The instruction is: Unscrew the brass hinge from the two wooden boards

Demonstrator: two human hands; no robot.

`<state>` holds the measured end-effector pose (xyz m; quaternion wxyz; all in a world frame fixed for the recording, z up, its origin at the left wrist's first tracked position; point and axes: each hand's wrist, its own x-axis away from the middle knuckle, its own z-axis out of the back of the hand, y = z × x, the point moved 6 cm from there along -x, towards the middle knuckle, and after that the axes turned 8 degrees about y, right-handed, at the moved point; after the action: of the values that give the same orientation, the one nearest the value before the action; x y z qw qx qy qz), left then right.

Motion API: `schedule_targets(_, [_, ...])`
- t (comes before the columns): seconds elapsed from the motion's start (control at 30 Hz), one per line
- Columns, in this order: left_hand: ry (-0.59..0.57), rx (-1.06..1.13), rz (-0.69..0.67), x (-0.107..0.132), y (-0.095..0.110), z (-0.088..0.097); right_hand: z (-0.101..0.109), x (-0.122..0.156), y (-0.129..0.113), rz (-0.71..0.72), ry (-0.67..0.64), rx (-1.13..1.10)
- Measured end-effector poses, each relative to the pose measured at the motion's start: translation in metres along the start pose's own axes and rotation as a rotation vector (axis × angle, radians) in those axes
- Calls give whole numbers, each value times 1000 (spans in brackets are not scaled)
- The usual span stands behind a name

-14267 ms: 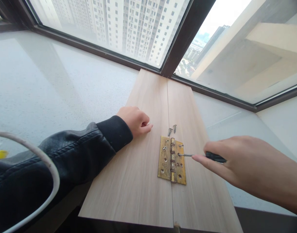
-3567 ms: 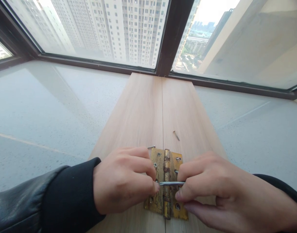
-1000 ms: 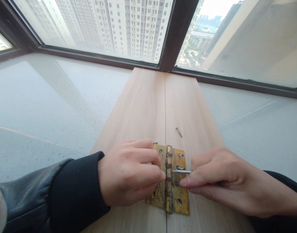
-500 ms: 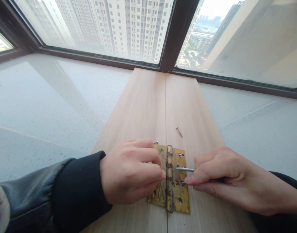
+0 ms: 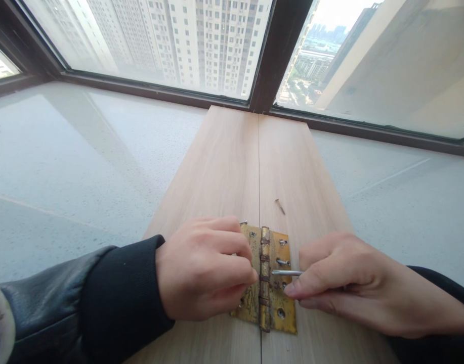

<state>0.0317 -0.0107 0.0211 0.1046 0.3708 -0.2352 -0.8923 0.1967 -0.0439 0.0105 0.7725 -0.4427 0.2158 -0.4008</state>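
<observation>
A worn brass hinge (image 5: 279, 308) lies across the seam of two light wooden boards (image 5: 224, 172). My left hand (image 5: 205, 275) is curled with its fingers pressed on the hinge's left leaf, covering most of it. My right hand (image 5: 341, 283) pinches a small screwdriver (image 5: 287, 273), whose metal shaft points left over the right leaf, close to the knuckle. A screw (image 5: 282, 262) stands partly out of the right leaf just above the shaft. Another screw (image 5: 243, 223) shows at the hinge's top left corner.
One loose screw (image 5: 280, 206) lies on the right board beyond the hinge. The boards rest on a pale speckled sill (image 5: 83, 151) that runs to a dark window frame (image 5: 269, 55). A white cable (image 5: 0, 323) curves at the bottom left.
The screwdriver shaft has dipped slightly lower over the right leaf compared with half a second ago. My left hand stays put on the left leaf.
</observation>
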Motion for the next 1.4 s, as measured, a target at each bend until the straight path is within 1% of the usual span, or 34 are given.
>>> schedule_targets(0.2, [-56,-1,-34,2,1,-1,-4,-2,-4,81,6,32])
schedule_targets(0.37, [-49,-20,-25,0,1,0,-2,-3,-6,51,11,105])
schedule_targets(0.5, [-45,16,-10,0,1,0,0,-5,-7,35,25,151])
schedule_targets(0.6, [-21,64,-11,-1,0,1,0,-5,-7,36,25,138])
schedule_targets(0.77, [-72,90,14,-3,0,-1,0,-4,-7,32,23,114])
schedule_targets(0.9, [-81,128,24,-4,-2,0,0,-5,-7,49,34,102])
schedule_targets(1.03, [-67,180,-14,0,-5,2,1,-7,-7,42,34,95])
schedule_targets(1.2, [-106,103,22,-1,-8,2,1,-7,-8,31,41,83])
schedule_targets(1.4, [-93,82,8,-7,0,-2,1,-9,-7,45,49,99])
